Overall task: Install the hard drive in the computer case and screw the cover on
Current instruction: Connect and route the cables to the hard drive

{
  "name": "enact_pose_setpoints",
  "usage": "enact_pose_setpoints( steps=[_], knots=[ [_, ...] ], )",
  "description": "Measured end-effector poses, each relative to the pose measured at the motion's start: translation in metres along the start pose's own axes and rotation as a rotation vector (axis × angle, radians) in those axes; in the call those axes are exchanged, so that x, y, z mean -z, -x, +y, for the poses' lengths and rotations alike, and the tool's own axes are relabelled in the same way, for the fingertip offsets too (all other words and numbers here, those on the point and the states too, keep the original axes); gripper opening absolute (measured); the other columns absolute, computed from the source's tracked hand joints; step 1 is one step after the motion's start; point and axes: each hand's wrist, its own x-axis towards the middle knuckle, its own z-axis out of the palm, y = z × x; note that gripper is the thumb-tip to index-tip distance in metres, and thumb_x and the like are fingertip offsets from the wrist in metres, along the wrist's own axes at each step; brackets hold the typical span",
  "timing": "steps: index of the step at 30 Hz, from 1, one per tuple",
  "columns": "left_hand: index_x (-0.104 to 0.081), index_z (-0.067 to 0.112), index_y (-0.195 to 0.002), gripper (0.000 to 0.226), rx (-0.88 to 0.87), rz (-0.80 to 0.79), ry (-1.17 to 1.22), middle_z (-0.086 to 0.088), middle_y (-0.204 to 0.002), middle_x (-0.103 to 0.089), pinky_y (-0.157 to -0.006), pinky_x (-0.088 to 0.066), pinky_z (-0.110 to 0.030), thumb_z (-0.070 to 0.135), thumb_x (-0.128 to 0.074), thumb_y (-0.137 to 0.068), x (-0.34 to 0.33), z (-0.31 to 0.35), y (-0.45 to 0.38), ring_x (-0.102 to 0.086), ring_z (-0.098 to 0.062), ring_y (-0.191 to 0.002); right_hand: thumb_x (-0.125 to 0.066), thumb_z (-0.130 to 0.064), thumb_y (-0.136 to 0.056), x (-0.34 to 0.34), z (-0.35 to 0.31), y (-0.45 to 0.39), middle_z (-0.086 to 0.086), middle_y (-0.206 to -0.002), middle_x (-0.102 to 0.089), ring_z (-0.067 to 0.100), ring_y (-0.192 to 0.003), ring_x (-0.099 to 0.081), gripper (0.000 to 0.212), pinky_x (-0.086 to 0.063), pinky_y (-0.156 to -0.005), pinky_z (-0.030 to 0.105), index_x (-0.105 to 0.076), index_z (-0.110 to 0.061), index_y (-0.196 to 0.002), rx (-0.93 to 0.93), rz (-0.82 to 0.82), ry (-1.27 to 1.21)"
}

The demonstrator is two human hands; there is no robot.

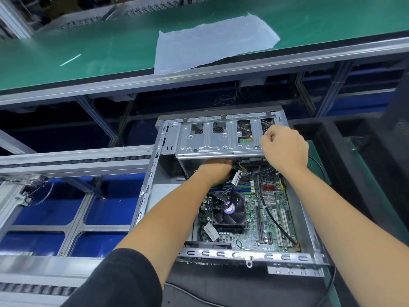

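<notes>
Right now the right hand (285, 147) is curled over the right end of the drive cage (219, 138), its grip closed on the cage edge. The left hand (215, 171) reaches underneath among the cables (232, 185); whether its grip holds anything, I cannot tell. The hard drive (244, 135) shows through a cage opening at the far end of the open computer case (309, 231). I'd worry about a cable getting pinched under the cage, or the drive sliding out of line.
</notes>
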Motion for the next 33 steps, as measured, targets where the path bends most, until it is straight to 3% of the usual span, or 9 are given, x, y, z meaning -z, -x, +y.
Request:
enact_pose_setpoints(
  steps=[6,12,16,25,33],
  knots=[
    [-0.056,0.002,-0.109,0.023,-0.032,0.04,-0.074,-0.016,-0.106,-0.064,-0.075,-0.048,-0.037,0.01,-0.052,-0.089,-0.002,0.0,-0.002,-0.06,-0.031,-0.089,-0.047,-0.018,-0.089,0.001,0.0,-0.001,0.001,-0.066,-0.063,0.021,-0.057,-0.05,0.021,-0.029,-0.05,0.024,-0.066,-0.016,-0.08,-0.008,-0.014,0.005],
    [-0.056,0.009,-0.103,0.018,0.022,0.003,-0.061,-0.011,-0.096,-0.062,-0.069,-0.044,-0.032,0.008,-0.052,-0.086,-0.004,0.0,-0.002,-0.058,-0.028,-0.083,-0.049,-0.019,-0.09,-0.001,-0.001,-0.001,0.002,-0.069,-0.065,0.025,-0.062,-0.054,0.02,-0.031,-0.052,0.028,-0.066,-0.017,-0.08,-0.001,-0.016,0.026],
    [-0.052,0.012,-0.123,0.034,0.062,-0.085,-0.045,-0.008,-0.125,-0.057,-0.092,-0.042,-0.037,0.026,-0.04,-0.095,-0.004,-0.001,-0.006,-0.054,-0.029,-0.109,-0.048,-0.02,-0.09,-0.001,0.001,-0.001,0.001,-0.068,-0.064,0.023,-0.06,-0.053,0.02,-0.031,-0.052,0.027,-0.065,-0.018,-0.078,0.004,-0.012,0.012],
    [-0.052,0.011,-0.12,0.034,0.108,-0.042,-0.05,-0.009,-0.116,-0.06,-0.085,-0.052,-0.041,0.007,-0.051,-0.087,0.005,0.007,-0.007,-0.058,-0.03,-0.101,-0.048,-0.02,-0.09,0.0,0.001,0.0,0.0,-0.068,-0.064,0.023,-0.061,-0.054,0.021,-0.033,-0.053,0.028,-0.065,-0.017,-0.078,0.006,-0.007,0.011],
    [-0.051,0.01,-0.123,0.031,0.03,-0.098,0.061,-0.008,-0.118,-0.061,-0.08,-0.043,-0.033,0.017,-0.05,-0.093,0.008,0.001,-0.002,-0.055,-0.026,-0.093,-0.047,-0.02,-0.089,-0.002,0.002,-0.001,-0.004,-0.063,-0.059,0.012,-0.053,-0.045,0.021,-0.026,-0.049,0.021,-0.063,-0.018,-0.076,0.001,-0.007,0.015]
  ],
)
